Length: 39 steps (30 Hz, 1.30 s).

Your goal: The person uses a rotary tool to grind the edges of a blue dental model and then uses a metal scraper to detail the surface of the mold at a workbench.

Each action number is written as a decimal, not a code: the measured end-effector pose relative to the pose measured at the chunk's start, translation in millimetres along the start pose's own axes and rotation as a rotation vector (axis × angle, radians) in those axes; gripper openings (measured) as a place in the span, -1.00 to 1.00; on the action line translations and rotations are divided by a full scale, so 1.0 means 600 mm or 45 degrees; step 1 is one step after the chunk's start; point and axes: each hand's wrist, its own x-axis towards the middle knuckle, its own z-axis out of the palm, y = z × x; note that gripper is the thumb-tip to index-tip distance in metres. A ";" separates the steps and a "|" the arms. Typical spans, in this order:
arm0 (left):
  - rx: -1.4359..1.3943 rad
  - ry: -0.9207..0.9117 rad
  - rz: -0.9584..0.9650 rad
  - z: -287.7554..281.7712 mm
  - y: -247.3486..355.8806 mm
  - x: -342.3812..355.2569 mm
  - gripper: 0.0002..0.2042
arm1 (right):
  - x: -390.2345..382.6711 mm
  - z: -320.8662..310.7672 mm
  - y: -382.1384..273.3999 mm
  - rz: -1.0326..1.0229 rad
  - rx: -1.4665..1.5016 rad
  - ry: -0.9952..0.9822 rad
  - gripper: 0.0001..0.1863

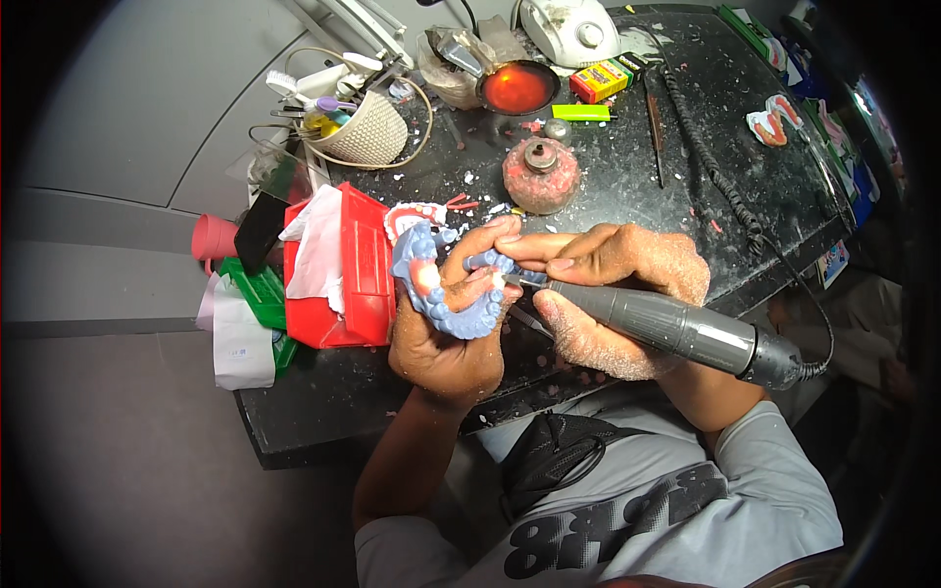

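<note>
Grey shirt (774, 480) fronts littered desk (627, 186), red bin (365, 265) beside left hand (443, 361).

The dental model (469, 321) is powder blue, the handpiece (676, 328) dark grey, the bin (368, 260) at the model's nine o'clock red. White and pink flecks speckle the black worktop (627, 162); the woven-patterned basket (372, 132) at eleven is cream.

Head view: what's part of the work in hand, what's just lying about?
In use:
- blue dental model, in the left grip
- grey rotary handpiece, in the right grip, pointed at the model

Apparently just lying about:
- red bin
- woven basket
- pink-crusted jar
- yellow-and-red box
</note>
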 end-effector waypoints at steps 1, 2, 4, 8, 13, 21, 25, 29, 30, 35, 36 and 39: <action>0.005 -0.004 0.004 0.000 0.000 0.001 -0.69 | 0.001 0.000 -0.001 0.000 -0.002 0.002 -0.79; 0.011 -0.008 0.008 0.001 0.000 0.001 -0.69 | 0.001 -0.001 -0.001 0.006 0.009 -0.005 -0.79; 0.023 -0.004 -0.001 0.001 0.001 0.001 -0.69 | 0.003 -0.003 -0.002 0.011 0.020 -0.012 -0.79; -0.039 0.017 -0.015 0.000 -0.001 -0.001 -0.69 | 0.002 -0.006 -0.005 0.028 0.018 -0.040 -0.80; 0.006 0.004 0.026 0.001 -0.001 0.001 -0.69 | 0.001 -0.005 -0.004 0.053 -0.014 -0.015 -0.80; -0.062 0.021 -0.015 0.001 -0.001 -0.002 -0.72 | 0.000 -0.006 -0.005 0.039 -0.018 -0.028 -0.80; -0.060 0.013 0.027 0.001 -0.005 -0.001 -0.73 | 0.001 -0.007 -0.005 0.000 -0.016 -0.041 -0.80; -0.060 0.008 0.018 0.001 -0.004 -0.001 -0.73 | 0.000 -0.009 -0.003 0.022 0.005 -0.053 -0.80; -0.058 0.016 0.019 0.001 -0.004 -0.001 -0.73 | 0.000 -0.009 -0.002 0.015 -0.003 -0.067 -0.80; -0.039 0.027 0.019 0.001 -0.002 -0.001 -0.73 | -0.002 -0.004 -0.001 0.033 0.017 -0.043 -0.79; -0.025 0.026 0.011 0.001 0.001 0.000 -0.73 | -0.002 -0.004 0.000 0.028 0.012 -0.045 -0.79; -0.035 0.024 0.009 0.003 0.001 0.001 -0.72 | -0.002 -0.005 0.005 -0.007 0.046 -0.055 -0.79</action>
